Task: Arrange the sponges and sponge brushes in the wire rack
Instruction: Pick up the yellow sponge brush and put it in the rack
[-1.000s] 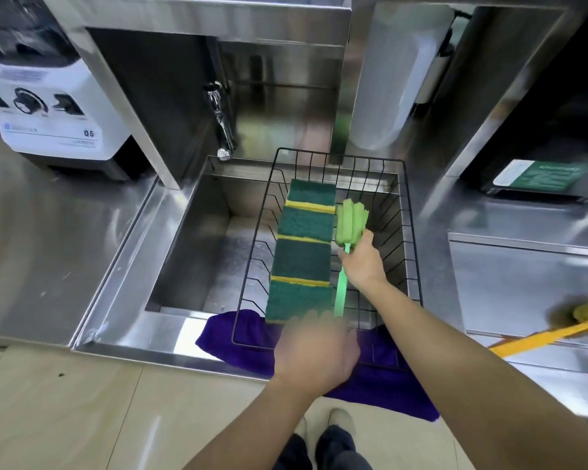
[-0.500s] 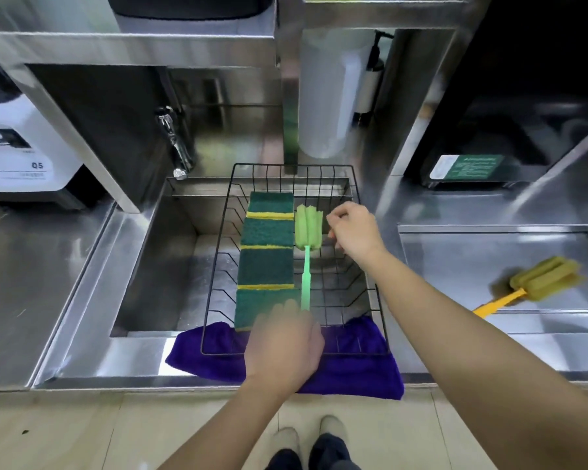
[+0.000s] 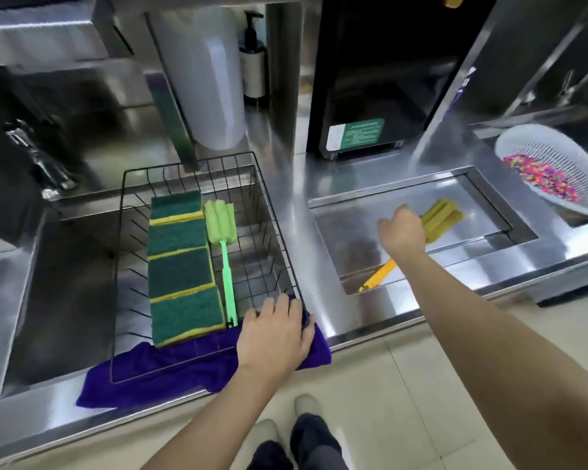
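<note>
A black wire rack (image 3: 279, 228) sits over the sink. Inside it lies a row of several green-and-yellow sponges (image 3: 179, 266), and beside them a green sponge brush (image 3: 222, 232) with its handle toward me. My left hand (image 3: 274, 334) rests on the rack's near right corner, fingers curled over the rim. On the steel lid to the right lies a yellow sponge brush (image 3: 442, 217) with an orange handle. My right hand (image 3: 403, 232) hovers over its middle, fingers down; whether it grips the brush is hidden.
A purple cloth (image 3: 170, 371) lies under the rack's front edge. A faucet (image 3: 38, 161) stands at the left of the sink. A white colander (image 3: 557, 171) of coloured bits sits far right. A pump bottle (image 3: 253, 62) and a white container (image 3: 207, 79) stand behind the rack.
My right hand left the green brush in the rack and swung right to the yellow brush. My left hand slid right along the rack's front rim. The view turned right.
</note>
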Motion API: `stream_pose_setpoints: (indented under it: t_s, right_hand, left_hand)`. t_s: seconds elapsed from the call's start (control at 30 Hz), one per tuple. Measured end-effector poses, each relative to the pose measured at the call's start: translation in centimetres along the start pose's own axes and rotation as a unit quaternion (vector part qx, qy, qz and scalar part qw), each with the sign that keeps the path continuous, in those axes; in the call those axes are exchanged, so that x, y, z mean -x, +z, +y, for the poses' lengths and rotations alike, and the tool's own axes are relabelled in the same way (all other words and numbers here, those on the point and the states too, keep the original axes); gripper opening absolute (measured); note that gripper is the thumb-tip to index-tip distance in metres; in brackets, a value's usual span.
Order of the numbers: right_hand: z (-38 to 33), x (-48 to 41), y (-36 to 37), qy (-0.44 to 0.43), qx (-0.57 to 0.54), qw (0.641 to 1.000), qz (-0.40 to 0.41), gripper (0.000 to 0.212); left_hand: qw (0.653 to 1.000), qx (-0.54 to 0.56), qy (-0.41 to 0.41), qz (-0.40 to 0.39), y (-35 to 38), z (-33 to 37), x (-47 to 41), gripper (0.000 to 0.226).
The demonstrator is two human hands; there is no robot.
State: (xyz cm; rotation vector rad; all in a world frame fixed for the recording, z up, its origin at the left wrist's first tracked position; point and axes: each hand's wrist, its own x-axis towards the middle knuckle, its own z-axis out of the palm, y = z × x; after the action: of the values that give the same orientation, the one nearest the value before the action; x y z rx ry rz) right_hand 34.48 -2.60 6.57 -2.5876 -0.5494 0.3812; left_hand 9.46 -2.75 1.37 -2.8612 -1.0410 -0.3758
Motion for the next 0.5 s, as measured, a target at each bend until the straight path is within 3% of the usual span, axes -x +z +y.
stream_pose_setpoints:
  t_s: [0.17, 0.33, 0.5]
  right_hand:
    - [3.3, -0.1, 0.6, 0.043, 0.091, 0.994, -0.043, 0.042]
    - [4.9, -0.4, 2.0, 0.029, 0.144, 0.989, -0.033, 0.038]
    - [5.0, -1.2, 2.2, 0.011, 0.168, 0.982, -0.082, 0.043]
  left_hand:
    - [1.000, -0.021, 0.006, -0.006, 0.2, 0.1, 0.2, 0.030]
    - [1.000, -0.015, -0.004, 0.010, 0.2, 0.1, 0.4, 0.036]
    - [1.000, -0.017, -0.013, 0.015, 0.4, 0.2, 0.5, 0.035]
